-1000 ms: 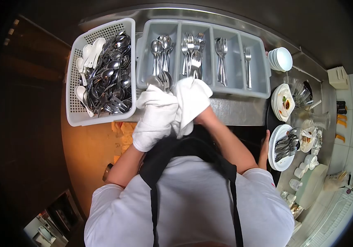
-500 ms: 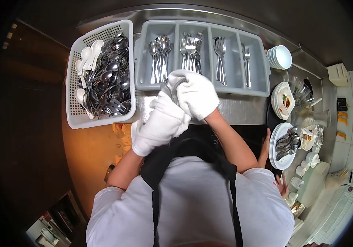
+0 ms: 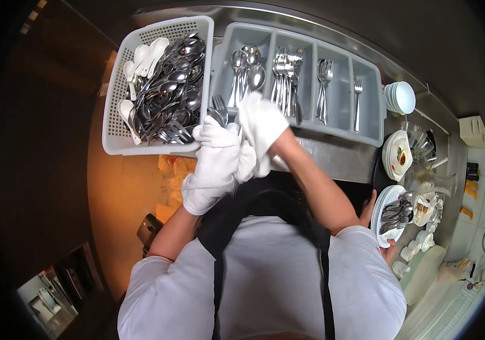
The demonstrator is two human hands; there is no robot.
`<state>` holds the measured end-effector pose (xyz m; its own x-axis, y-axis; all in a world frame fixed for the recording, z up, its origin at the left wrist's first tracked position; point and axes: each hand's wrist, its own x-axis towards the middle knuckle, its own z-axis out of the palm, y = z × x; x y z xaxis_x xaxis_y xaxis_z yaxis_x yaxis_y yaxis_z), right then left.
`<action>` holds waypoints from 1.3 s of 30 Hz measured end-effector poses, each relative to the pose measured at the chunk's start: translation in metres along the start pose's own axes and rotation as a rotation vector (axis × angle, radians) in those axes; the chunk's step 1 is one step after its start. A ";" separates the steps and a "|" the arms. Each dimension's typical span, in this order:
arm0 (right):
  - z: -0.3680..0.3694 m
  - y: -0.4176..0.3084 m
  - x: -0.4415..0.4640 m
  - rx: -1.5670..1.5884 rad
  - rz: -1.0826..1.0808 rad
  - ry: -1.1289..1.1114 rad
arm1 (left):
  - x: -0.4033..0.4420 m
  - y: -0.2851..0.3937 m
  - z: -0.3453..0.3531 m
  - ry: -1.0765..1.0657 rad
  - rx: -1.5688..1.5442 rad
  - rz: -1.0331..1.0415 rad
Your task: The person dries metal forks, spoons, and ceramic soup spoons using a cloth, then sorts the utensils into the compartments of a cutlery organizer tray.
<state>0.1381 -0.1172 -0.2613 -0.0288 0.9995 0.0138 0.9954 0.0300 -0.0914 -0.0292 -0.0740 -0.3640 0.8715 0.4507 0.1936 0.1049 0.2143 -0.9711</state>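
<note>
White cloth wraps both of my hands and hides the fingers. My left hand [image 3: 211, 164] is closed through the cloth around a small bunch of cutlery [image 3: 218, 110], with fork tines and a spoon bowl sticking up. Beside it, my right hand [image 3: 262, 122] is at the front edge of the grey divided tray [image 3: 304, 126]. A spoon [image 3: 255, 77] extends from its cloth over the first compartment, which holds other spoons [image 3: 238, 59]. Forks [image 3: 283, 68] lie in the second compartment, more forks [image 3: 324, 71] in the third, and a fork [image 3: 358, 88] in the fourth.
To the left, a perforated basket [image 3: 109, 124] holds jumbled cutlery and white spoons. White bowls [image 3: 404, 97], food-marked dishes [image 3: 401, 157] and a plate stack [image 3: 383, 207] with cutlery stand at the right. Another person's hand [image 3: 389, 251] touches the stack.
My right hand has moved up toward the tray, with a spoon now over the first compartment. The left hand's bunch shows higher. Tray and basket have shifted right in view. The other person's hand reached the plates.
</note>
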 end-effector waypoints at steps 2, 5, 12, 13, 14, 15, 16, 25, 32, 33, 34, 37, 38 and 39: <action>0.016 0.018 0.001 0.652 0.243 0.096 | -0.008 -0.011 -0.001 0.124 -0.601 -0.006; 0.029 0.016 0.009 0.500 0.041 0.099 | -0.014 -0.059 0.020 0.217 -1.601 0.007; 0.047 0.000 -0.016 1.423 0.176 0.435 | -0.014 -0.090 0.012 0.278 -1.396 0.065; 0.031 0.006 -0.025 1.200 0.237 0.529 | -0.010 -0.097 0.008 0.341 -1.328 0.065; 0.060 0.022 -0.032 0.833 0.250 0.693 | -0.005 -0.102 0.008 0.397 -1.378 0.087; 0.049 0.034 -0.031 0.556 0.275 0.714 | 0.000 -0.107 0.007 0.452 -1.427 0.112; 0.044 0.030 -0.030 0.491 0.361 0.660 | 0.004 -0.112 0.007 0.508 -1.472 0.140; 0.068 0.031 -0.062 0.238 0.474 0.713 | 0.026 -0.094 -0.006 0.373 -2.342 0.278; 0.071 0.023 -0.067 0.437 0.452 0.647 | 0.040 -0.057 -0.021 0.255 -1.970 0.451; 0.076 0.015 -0.061 0.095 0.386 0.617 | 0.043 -0.056 -0.021 0.191 -1.876 0.446; 0.024 -0.005 -0.055 0.656 0.626 0.390 | 0.047 -0.055 -0.021 0.131 -1.778 0.446; 0.028 0.023 -0.053 0.757 0.408 0.448 | 0.058 -0.095 -0.020 0.236 -1.410 0.093; 0.041 0.035 -0.055 0.789 0.312 0.529 | 0.051 -0.092 -0.017 0.178 -1.949 0.084; -0.019 0.032 -0.049 0.896 0.451 0.284 | 0.045 -0.089 -0.011 0.101 -2.483 0.059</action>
<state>0.1727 -0.1657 -0.2459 0.4667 0.8842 0.0181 0.4722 -0.2318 -0.8505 0.0059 -0.0820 -0.2702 0.8943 0.3778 0.2399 0.1320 -0.7349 0.6652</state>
